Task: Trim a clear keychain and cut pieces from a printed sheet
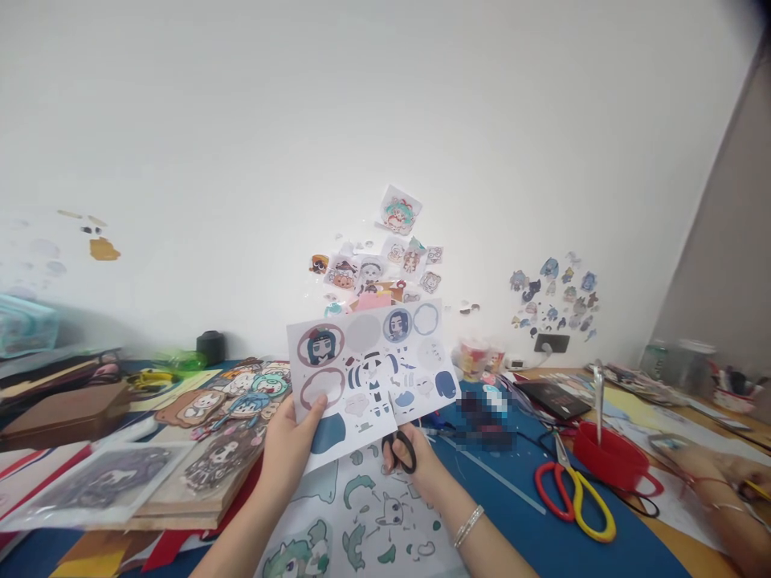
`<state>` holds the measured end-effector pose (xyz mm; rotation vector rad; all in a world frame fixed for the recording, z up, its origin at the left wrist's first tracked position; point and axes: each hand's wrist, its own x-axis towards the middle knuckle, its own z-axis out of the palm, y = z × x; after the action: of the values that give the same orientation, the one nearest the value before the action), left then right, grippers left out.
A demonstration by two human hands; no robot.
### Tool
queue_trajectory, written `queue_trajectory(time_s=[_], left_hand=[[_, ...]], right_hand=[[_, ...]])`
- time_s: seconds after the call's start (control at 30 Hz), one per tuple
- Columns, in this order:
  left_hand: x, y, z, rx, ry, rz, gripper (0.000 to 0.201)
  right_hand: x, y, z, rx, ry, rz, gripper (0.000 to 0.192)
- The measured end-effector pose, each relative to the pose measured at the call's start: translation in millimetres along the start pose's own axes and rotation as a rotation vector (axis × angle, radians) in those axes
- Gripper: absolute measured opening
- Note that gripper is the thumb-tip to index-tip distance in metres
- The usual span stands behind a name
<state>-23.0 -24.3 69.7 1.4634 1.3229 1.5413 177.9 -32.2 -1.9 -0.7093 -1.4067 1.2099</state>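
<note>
My left hand (290, 446) holds up a printed sheet of cartoon figures (361, 377) by its lower left corner, thumb on the front. My right hand (415, 464) grips black-handled scissors (398, 448) with fingers through the loops; the blades sit hidden behind the sheet's lower edge. A bracelet (468, 526) circles my right wrist. Beneath both hands lies another printed sheet with teal shapes (367, 514) on the blue mat (518, 514).
Red-and-yellow scissors (572, 490) and a red cup (608, 456) lie at the right, near another person's hand (723, 474). Stacked sticker sheets and boards (198, 457) fill the left. Stickers (385, 265) cover the white wall behind. A black box (551, 397) sits beyond the mat.
</note>
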Motion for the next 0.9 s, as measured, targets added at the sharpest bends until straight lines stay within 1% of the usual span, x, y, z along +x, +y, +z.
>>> queue_trajectory(time_s=[0.1, 0.23, 0.3, 0.37, 0.43, 0.53, 0.67, 0.8, 0.9], left_hand=[[-1.2, 0.9, -0.1, -0.002, -0.002, 0.003, 0.042], [-2.1, 1.9, -0.2, -0.004, -0.023, -0.026, 0.042], [-2.1, 2.0, 0.2, 0.002, -0.030, -0.030, 0.042], [-2.1, 1.8, 1.0, 0.008, -0.033, -0.018, 0.041], [-2.4, 1.8, 1.9, 0.012, -0.029, 0.001, 0.040], [-3.5, 2.3, 3.0, 0.016, -0.022, 0.008, 0.041], [-4.2, 2.5, 3.5, 0.018, -0.026, 0.013, 0.041], [-3.7, 0.8, 3.7, -0.009, -0.035, 0.017, 0.042], [-2.4, -1.3, 3.6, -0.039, -0.037, 0.005, 0.044]], right_hand=[[0.9, 3.2, -1.5, 0.004, 0.006, -0.014, 0.083], [1.1, 4.3, -2.8, 0.010, 0.005, -0.014, 0.079], [0.2, 2.1, -2.0, -0.009, 0.009, -0.024, 0.071], [-0.9, -0.5, -0.5, -0.031, 0.008, -0.039, 0.056], [-1.9, -2.3, 1.0, -0.047, 0.009, -0.055, 0.049], [-2.0, -2.4, 2.0, -0.052, 0.027, -0.065, 0.048], [-0.7, -0.5, 1.4, -0.046, 0.038, -0.038, 0.050], [-1.4, -1.6, 1.3, -0.063, 0.061, -0.047, 0.047], [-2.5, -3.0, 1.6, -0.073, 0.059, -0.048, 0.049]])
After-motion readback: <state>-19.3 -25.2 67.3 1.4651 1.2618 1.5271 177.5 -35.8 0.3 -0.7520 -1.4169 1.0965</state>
